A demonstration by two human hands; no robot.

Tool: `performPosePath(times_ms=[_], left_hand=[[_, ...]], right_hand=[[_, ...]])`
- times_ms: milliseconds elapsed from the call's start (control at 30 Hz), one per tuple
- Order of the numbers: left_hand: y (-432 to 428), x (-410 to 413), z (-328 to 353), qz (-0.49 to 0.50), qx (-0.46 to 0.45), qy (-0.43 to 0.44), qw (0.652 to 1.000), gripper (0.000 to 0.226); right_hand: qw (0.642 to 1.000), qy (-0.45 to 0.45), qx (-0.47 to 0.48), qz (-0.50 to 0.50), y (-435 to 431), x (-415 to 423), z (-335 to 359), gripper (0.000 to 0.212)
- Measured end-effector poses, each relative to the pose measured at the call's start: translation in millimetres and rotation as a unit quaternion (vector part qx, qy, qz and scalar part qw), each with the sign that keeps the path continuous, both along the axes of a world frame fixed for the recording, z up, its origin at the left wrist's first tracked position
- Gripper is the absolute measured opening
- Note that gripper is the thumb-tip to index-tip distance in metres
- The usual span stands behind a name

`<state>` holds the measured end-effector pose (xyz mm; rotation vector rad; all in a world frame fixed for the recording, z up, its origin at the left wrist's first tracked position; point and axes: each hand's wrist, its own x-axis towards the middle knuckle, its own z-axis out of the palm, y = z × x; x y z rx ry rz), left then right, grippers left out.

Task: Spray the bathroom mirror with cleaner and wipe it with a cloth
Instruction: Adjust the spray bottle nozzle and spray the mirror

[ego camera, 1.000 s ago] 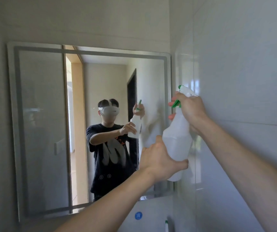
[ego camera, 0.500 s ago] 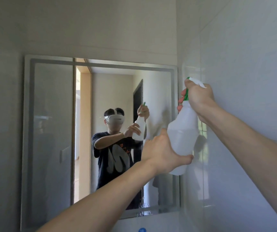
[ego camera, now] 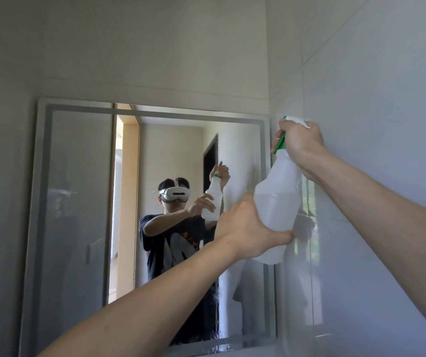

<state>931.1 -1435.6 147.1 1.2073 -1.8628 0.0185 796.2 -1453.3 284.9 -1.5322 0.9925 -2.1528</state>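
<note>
Spray bottle (ego camera: pixel 275 202) before the mirror (ego camera: pixel 83 202), right hand (ego camera: pixel 300 145) gripping its trigger head, left hand (ego camera: pixel 245 228) clasping its body

Back wall (ego camera: pixel 142 47): pale beige, matte, one horizontal seam (ego camera: pixel 155 87) across it. Right of back wall: glossy grey-white tiled side wall (ego camera: pixel 387 86), joined at a vertical corner (ego camera: pixel 267 60). Soft daylight; bright greenish reflection (ego camera: pixel 309 202) in tile near corner.
</note>
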Motion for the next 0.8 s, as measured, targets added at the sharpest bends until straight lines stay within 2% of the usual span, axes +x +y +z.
performPosePath(times_ms=[167, 233, 333, 500, 800], left_hand=[[4, -3, 4, -0.016, -0.016, 0.028, 0.999, 0.075], [4, -3, 7, -0.009, -0.024, 0.034, 0.999, 0.079], [5, 0, 11, 0.009, -0.028, 0.032, 0.999, 0.087], [11, 16, 15, 0.059, -0.072, 0.016, 0.996, 0.085], [19, 52, 3, 0.084, -0.045, 0.022, 0.995, 0.086]], right_hand=[[1.000, 0.024, 0.011, 0.004, 0, -4, 11, 0.024], [0.999, 0.029, 0.001, 0.024, 2, -1, 16, 0.013], [0.998, 0.034, -0.005, 0.057, 5, 5, 23, 0.022], [0.992, 0.011, -0.014, 0.123, 7, 25, 28, 0.020], [0.989, 0.039, 0.029, 0.140, -3, 64, 16, 0.036]])
